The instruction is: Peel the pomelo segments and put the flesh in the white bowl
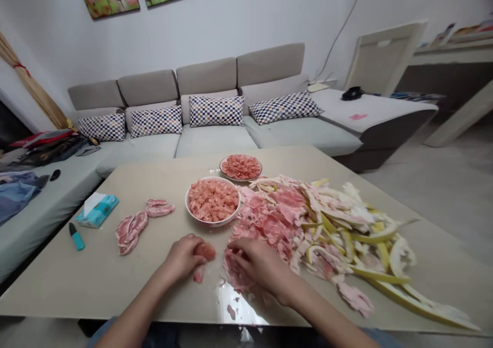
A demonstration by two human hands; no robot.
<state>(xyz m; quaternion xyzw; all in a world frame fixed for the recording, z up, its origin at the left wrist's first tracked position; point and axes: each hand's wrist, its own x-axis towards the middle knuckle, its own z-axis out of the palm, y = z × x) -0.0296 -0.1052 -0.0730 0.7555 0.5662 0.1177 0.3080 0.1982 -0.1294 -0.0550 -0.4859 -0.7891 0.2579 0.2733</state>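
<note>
The left hand [181, 258] clenches a lump of pink pomelo flesh [205, 251] just above the table's [69, 286] near edge, while the right hand's [262, 266] curled fingers [241, 245] grip loose pulp [233, 275]. At 12 o'clock stand one white bowl [186, 201] and one plate [241, 180] (both heaped with pulp); pomelo peel [346, 235] lies at 2 o'clock, two membrane clusters [130, 232] at 10.

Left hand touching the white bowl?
No, the left hand holds a pink fruit piece below the white bowl, with a gap of bare table between them.
</note>
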